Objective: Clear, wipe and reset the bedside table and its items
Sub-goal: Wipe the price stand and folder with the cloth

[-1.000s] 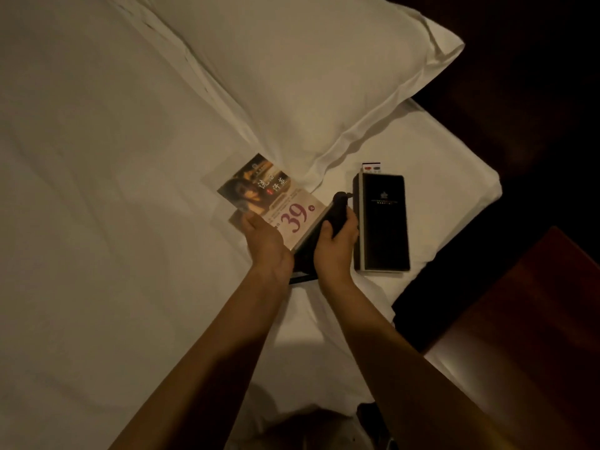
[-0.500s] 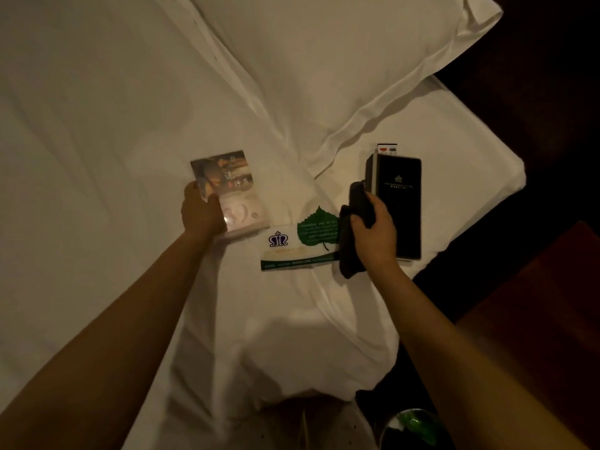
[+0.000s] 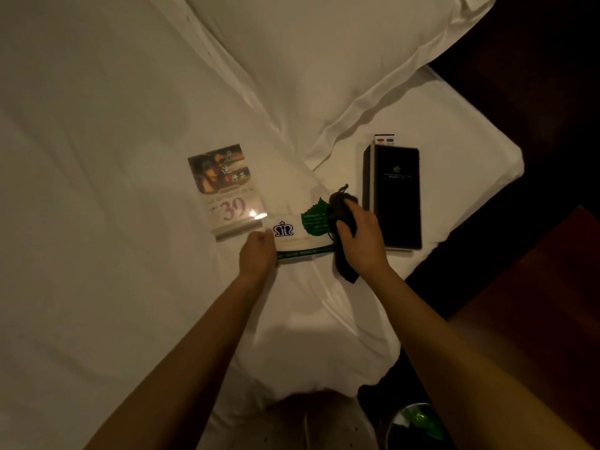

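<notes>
Two hands: left hand [image 3: 256, 254] pinches the crosswise-lying card [image 3: 298, 238]; right hand [image 3: 363, 241] grips cloth [image 3: 341, 216].

I note the bed sheet [image 3: 97, 222] is matt white cloth, creased. The pillow [image 3: 324, 66] has the same matt cloth. The promotional card [image 3: 227, 190] sits in clear glossy plastic, throwing a bright glare spot. The crown-and-leaf card [image 3: 298, 235] looks like smooth printed paper. The black folder [image 3: 397, 196] has a smooth, slightly sheened cover. The dark rag [image 3: 341, 209] is soft matt cloth. The bedside table [image 3: 535, 303] shows dark polished wood.
</notes>
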A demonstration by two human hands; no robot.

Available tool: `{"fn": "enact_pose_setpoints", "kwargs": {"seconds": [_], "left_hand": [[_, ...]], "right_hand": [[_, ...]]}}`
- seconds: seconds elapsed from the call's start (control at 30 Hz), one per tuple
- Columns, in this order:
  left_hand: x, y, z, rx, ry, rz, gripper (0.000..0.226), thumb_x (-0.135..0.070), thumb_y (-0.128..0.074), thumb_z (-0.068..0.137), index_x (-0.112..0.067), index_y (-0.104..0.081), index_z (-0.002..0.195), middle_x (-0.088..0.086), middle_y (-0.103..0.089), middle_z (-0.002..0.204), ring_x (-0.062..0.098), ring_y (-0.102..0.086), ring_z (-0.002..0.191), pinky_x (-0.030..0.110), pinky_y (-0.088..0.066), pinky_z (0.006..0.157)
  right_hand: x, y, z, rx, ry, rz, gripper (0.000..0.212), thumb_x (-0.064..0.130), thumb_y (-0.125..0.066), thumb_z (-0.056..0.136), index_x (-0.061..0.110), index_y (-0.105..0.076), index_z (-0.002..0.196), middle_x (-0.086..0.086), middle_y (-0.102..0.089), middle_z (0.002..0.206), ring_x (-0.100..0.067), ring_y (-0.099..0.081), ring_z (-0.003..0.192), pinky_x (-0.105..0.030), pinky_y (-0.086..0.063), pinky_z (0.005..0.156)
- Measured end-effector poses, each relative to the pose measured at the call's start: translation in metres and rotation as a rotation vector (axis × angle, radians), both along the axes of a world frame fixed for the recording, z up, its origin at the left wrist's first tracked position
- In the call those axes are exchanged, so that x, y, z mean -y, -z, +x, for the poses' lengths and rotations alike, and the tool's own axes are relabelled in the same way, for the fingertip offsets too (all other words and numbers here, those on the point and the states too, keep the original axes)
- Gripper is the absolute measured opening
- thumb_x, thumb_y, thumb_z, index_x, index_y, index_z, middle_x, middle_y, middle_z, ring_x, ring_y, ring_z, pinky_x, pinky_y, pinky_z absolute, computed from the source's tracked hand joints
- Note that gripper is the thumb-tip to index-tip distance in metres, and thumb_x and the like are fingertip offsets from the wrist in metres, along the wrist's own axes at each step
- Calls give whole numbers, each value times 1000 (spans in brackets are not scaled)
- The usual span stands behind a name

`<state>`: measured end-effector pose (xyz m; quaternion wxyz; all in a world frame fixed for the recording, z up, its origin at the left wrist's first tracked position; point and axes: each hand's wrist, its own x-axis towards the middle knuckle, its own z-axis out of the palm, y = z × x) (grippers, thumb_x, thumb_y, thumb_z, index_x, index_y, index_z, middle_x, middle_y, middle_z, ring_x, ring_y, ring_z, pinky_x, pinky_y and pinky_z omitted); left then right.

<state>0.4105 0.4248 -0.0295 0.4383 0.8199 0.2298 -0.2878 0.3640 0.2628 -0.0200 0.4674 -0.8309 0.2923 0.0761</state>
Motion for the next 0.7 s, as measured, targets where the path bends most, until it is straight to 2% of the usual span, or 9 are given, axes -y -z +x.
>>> {"fn": "enact_pose_setpoints", "kwargs": {"seconds": [0.07,0.13,0.2,0.27,0.37,0.47,0.53,0.6,0.7], "left_hand": [[9,-3,-5,-26,-194,-326,33,-23,-32,100,-3,-54,115,19,-63,113,28,-65,90,35,-61,67],[17,-6,-9,-72,-297,-552,34,-20,-30,100,-4,-53,119,18,-65,110,27,-67,89,31,-61,60],[20,-8,-9,-56,-325,-564,32,-18,-31,98,-4,-55,115,18,-66,106,25,-67,86,28,-60,58],[15,-10,-7,47,-277,-488,28,-16,-37,97,-6,-59,111,11,-68,96,18,-67,79,18,-55,53],[8,-18,-9,155,-215,-534,25,-18,-42,96,-18,-64,108,6,-71,95,13,-70,82,19,-56,63],[13,-29,-10,162,-316,-648,28,-19,-34,100,-14,-61,108,11,-70,101,14,-71,84,27,-60,69],[19,-33,-8,208,-338,-678,30,-21,-30,101,-16,-59,106,6,-71,99,13,-72,85,28,-60,70],[25,-35,-5,257,-332,-673,27,-21,-31,101,-20,-58,103,-2,-72,94,11,-72,86,30,-61,72],[31,-33,-1,257,-277,-652,27,-20,-31,101,-14,-54,113,1,-70,102,13,-70,94,34,-60,80]], "right_hand": [[-12,5,0,-28,-52,-17,49,14,-45,95,16,-33,143,-19,-42,133,-29,-44,120,-15,-29,95],[-32,4,1,-19,-121,-35,50,17,-47,94,20,-33,142,-14,-36,139,-27,-37,125,-24,-28,106],[-53,-2,0,39,-202,-57,50,20,-47,94,25,-33,142,-10,-33,143,-26,-33,128,-35,-29,112],[-67,-12,-2,150,-338,-116,48,20,-46,95,26,-35,141,-10,-36,142,-29,-36,123,-40,-35,108],[-66,-29,-1,291,-444,-198,47,17,-50,92,26,-43,138,-12,-46,137,-32,-45,115,-44,-43,98],[-45,-36,8,364,-361,-364,45,16,-55,89,24,-49,133,-14,-54,130,-35,-53,104,-47,-50,83],[-21,-29,16,325,-264,-471,44,21,-52,92,25,-46,136,-12,-52,132,-32,-49,106,-40,-47,83],[-1,-19,22,272,-116,-469,43,22,-49,94,25,-44,137,-11,-51,133,-29,-45,109,-35,-42,84],[5,-12,23,257,-11,-473,41,20,-48,94,23,-47,136,-10,-51,132,-29,-45,111,-34,-42,84]]}}
